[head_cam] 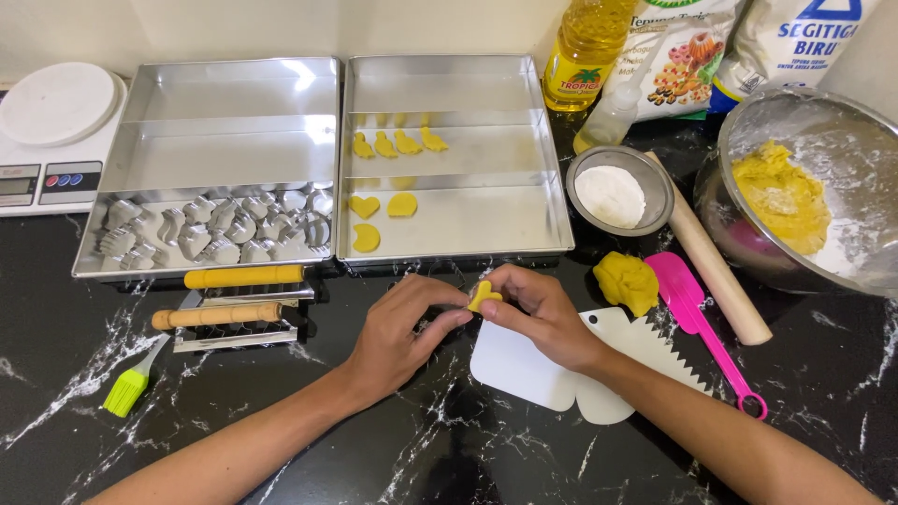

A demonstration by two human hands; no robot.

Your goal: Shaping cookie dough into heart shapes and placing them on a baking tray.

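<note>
Right hand [543, 313] pinching yellow dough cutout [484, 295] | left hand [402, 327] fingertips steadying it, above counter [468, 449] | risk: soft shape deforms or tears if squeezed

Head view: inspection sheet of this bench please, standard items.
Surface: black marbled counter.
Job's things: small yellow dough piece pinched by both hands; right tray holds seven cut shapes; dough lump; white scraper.
Clutter: left tray with metal cutters, flour bowl, rolling pin, pink spatula, mixing bowl, scale, green brush.
Grippers: left hand, right hand, bare.
Cables: nothing seen.
Surroundings: oil bottle, flour bags at the wall.
</note>
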